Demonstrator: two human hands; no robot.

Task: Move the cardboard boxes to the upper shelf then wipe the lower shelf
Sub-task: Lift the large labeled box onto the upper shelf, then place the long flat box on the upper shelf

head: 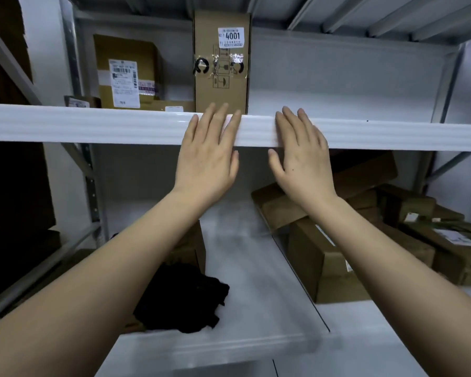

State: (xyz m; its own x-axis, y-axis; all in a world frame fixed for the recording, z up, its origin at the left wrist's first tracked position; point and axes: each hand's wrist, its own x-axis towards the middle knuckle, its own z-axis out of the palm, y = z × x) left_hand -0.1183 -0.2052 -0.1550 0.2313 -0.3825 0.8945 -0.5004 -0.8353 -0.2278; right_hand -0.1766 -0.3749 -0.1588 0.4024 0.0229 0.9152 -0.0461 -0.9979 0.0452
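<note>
A pale wall (337,69) stood behind a white metal shelving rack, its back closed by a flat grey panel and its slotted grey upright (91,186) rising at the left with a slanted brace beside it. Overhead, ribbed grey beams (378,14) crossed under the next level, and a second upright (446,85) with a diagonal strut framed the right end. The light was dim and cool, leaving the left side, where a neighbouring rack (17,159) held dark shapes, almost black.
</note>
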